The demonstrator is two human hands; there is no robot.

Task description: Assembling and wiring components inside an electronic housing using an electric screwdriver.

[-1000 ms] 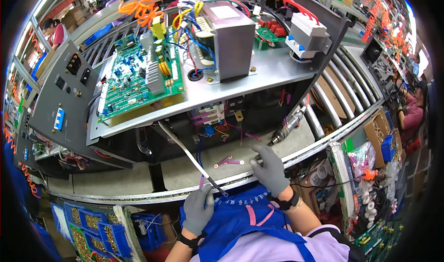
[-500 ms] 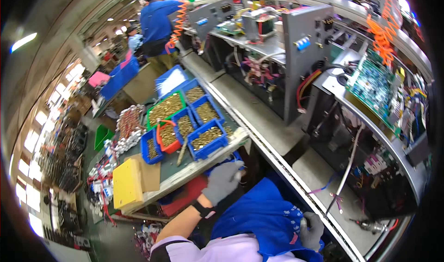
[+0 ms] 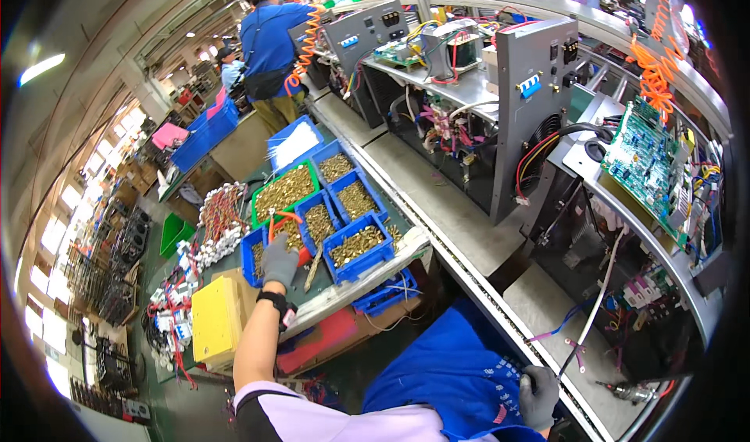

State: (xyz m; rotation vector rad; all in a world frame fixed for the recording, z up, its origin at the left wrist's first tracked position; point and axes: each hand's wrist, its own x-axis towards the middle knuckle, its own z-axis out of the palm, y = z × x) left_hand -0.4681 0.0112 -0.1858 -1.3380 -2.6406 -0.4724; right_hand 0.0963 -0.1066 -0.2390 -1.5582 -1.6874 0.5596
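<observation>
My left hand (image 3: 280, 262), in a grey glove with a dark band at the wrist, reaches over the near end of the parts bench. Its fingertips are at an orange bin (image 3: 304, 256) of small brass-coloured parts and a curved orange piece (image 3: 291, 216) above its rim. Whether the fingers grip that piece is hidden. A blue bin (image 3: 359, 243) and a green bin (image 3: 285, 192) of similar parts stand close by. My right hand (image 3: 539, 395), also gloved in grey, rests curled beside my blue apron (image 3: 437, 364); what it holds, if anything, cannot be made out.
A yellow block (image 3: 215, 321) sits at the bench's near left corner, beside bundled wires (image 3: 223, 212). To the right, a metal rail (image 3: 476, 286) runs along a line of open grey cabinets (image 3: 531, 114) with a green circuit board (image 3: 644, 149). A person in blue (image 3: 269, 44) stands farther back.
My left hand has moved left and farther away, from beside the bench's front edge to the orange bin. My right hand stays near the apron. The view has shifted slightly.
</observation>
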